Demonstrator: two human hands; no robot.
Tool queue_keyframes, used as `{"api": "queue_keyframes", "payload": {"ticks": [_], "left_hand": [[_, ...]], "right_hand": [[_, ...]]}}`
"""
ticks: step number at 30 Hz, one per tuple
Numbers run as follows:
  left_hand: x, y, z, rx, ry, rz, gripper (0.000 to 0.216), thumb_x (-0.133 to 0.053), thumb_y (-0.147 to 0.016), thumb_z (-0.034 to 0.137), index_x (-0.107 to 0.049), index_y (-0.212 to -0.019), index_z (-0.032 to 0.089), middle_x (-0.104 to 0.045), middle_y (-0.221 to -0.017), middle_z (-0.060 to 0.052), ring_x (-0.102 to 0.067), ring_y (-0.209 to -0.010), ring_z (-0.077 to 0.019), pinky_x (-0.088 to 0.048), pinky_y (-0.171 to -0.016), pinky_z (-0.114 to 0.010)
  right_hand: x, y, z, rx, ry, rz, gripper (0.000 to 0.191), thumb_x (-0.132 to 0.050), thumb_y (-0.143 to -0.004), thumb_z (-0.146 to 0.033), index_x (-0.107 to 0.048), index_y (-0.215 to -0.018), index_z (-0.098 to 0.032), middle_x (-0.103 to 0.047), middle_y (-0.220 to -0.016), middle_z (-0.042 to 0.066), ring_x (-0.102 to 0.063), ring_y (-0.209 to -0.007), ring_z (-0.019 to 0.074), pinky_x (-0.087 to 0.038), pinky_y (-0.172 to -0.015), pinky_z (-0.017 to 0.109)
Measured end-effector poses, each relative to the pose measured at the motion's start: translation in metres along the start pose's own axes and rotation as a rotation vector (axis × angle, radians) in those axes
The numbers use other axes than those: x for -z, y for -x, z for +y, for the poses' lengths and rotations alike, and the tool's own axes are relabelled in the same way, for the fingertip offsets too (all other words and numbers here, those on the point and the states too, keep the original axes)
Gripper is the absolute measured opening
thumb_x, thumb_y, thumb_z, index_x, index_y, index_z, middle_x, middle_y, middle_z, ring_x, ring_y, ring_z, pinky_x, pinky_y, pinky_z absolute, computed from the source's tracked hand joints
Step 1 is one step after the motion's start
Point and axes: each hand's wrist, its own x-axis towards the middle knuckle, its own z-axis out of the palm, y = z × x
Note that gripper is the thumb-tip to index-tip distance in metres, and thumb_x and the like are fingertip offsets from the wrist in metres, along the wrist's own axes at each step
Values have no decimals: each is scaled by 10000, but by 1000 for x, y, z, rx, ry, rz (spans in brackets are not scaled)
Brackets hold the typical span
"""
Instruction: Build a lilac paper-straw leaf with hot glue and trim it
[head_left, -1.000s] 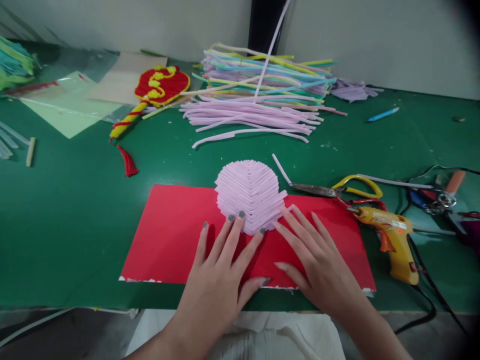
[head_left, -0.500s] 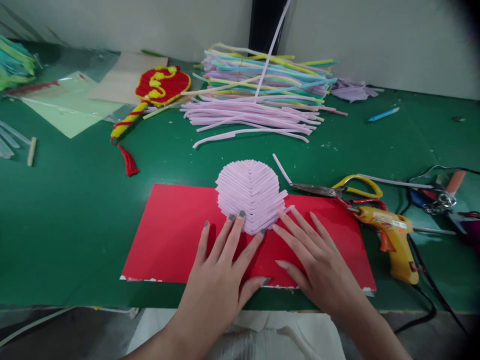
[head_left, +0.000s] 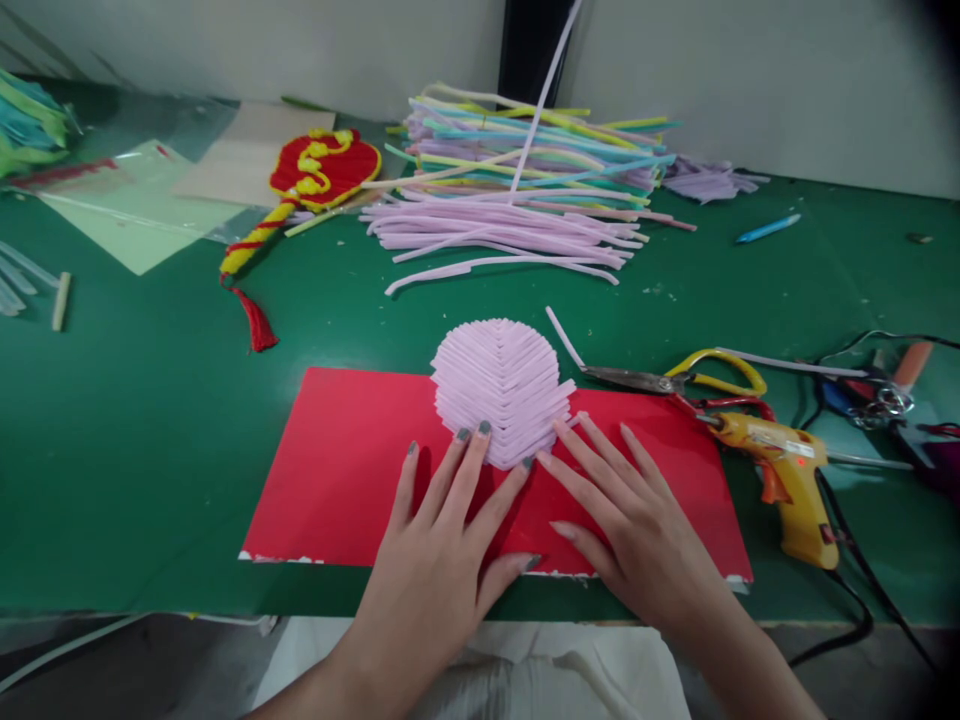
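Note:
A leaf-like round piece made of lilac pipe cleaners [head_left: 499,385] lies partly on a red board [head_left: 337,460], its strips meeting in a V pattern down the middle. My left hand [head_left: 442,540] rests with fingers spread, some fingertips on the piece's lower edge. At its lower right edge, my right hand [head_left: 630,510] lies with fingers stretched out, fingertips touching the strip ends there. Neither hand grips anything. Scissors with yellow and red handles [head_left: 660,382] lie just beyond my right hand, beside a short lilac strip [head_left: 564,337].
A yellow glue gun [head_left: 795,480] with a black cord lies at the right. Toward the back are bundled pipe cleaners [head_left: 525,150], loose lilac ones [head_left: 502,230] and a blue pen-like stick [head_left: 768,229]. A red and yellow fan-shaped craft [head_left: 326,170] with a tassel lies at left.
My right hand's fingertips have shifted very slightly left along the piece's lower edge. My left hand and the piece have stayed in place.

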Motion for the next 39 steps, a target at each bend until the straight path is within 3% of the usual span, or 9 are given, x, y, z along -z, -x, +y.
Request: {"api": "queue_keyframes", "payload": {"ticks": [39], "left_hand": [[2, -1, 1, 10, 8, 2, 523, -362, -915, 499, -473, -1345, 223, -441, -1419, -123, -425, -1276, -302, -250, -1077, -519]], "right_hand": [[1, -6, -4, -60, -26, 5, 478, -449, -906, -395, -448, -1349, -219, -374, -1468, 63, -261, -1381, 272, -298, -1080, 535]]}}
